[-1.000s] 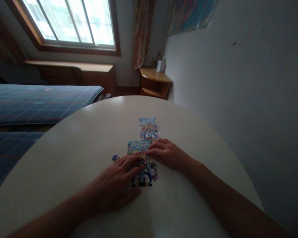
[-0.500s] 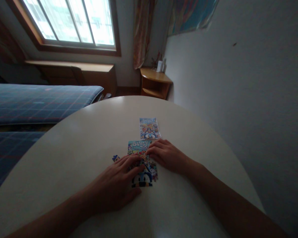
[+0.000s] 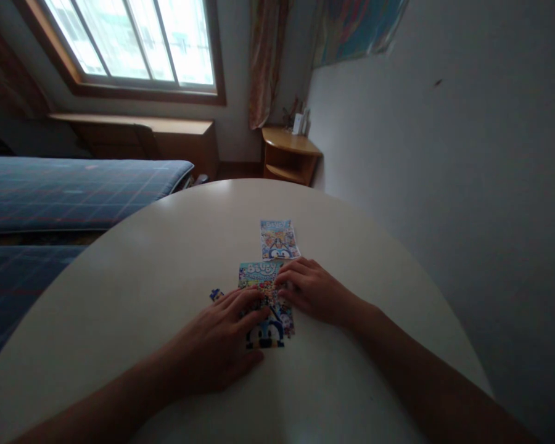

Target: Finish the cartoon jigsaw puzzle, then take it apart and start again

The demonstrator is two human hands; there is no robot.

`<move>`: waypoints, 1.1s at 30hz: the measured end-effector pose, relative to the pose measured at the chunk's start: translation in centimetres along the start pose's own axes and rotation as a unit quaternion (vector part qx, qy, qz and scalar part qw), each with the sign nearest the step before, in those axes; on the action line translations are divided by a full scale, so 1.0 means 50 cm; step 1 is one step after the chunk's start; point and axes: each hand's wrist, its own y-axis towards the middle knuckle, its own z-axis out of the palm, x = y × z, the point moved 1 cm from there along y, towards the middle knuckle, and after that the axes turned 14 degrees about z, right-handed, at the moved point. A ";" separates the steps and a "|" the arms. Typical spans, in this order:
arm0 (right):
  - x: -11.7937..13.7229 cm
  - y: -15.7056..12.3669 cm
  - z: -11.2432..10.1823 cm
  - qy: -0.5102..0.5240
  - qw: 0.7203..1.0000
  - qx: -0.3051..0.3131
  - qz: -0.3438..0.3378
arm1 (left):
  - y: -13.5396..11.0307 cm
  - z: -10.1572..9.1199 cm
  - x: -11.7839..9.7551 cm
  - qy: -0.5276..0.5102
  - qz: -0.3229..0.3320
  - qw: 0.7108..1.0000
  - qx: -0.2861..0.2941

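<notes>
A colourful jigsaw puzzle (image 3: 266, 333) with a blue cartoon dog face lies on the white table, mostly assembled. My left hand (image 3: 224, 330) rests flat over its left and middle part with fingers stretched out, covering some of the picture. At the right edge my right hand (image 3: 308, 290) touches the puzzle with bent fingertips, a gap showing between thumb and forefinger. No piece is visible in that hand. One loose puzzle piece (image 3: 216, 295) lies just left of the puzzle. Beyond the puzzle is a printed picture sheet (image 3: 278, 239) with a similar design.
The round white table (image 3: 189, 234) has a curved edge. A bed with a blue plaid mattress (image 3: 83, 191) stands to the left, and a white wall (image 3: 444, 185) to the right. A wooden corner shelf (image 3: 291, 142) and a desk (image 3: 166, 126) are at the back.
My right hand has shifted slightly right, and its thumb and forefinger have parted a little. The right side of the puzzle looks more closely joined. My left hand has stayed in place.
</notes>
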 end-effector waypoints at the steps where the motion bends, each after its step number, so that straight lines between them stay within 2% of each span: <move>1: -0.001 -0.001 0.000 -0.001 1.000 -0.001 0.003 | 0.000 0.000 0.000 0.001 0.000 1.000 -0.002; 23: -0.009 -0.002 0.007 0.007 1.000 -0.020 -0.014 | -0.002 0.000 0.000 0.006 0.001 1.000 0.011; 33: -0.009 -0.002 0.011 0.001 1.000 -0.010 -0.010 | 0.000 0.001 0.004 0.016 0.010 1.000 0.021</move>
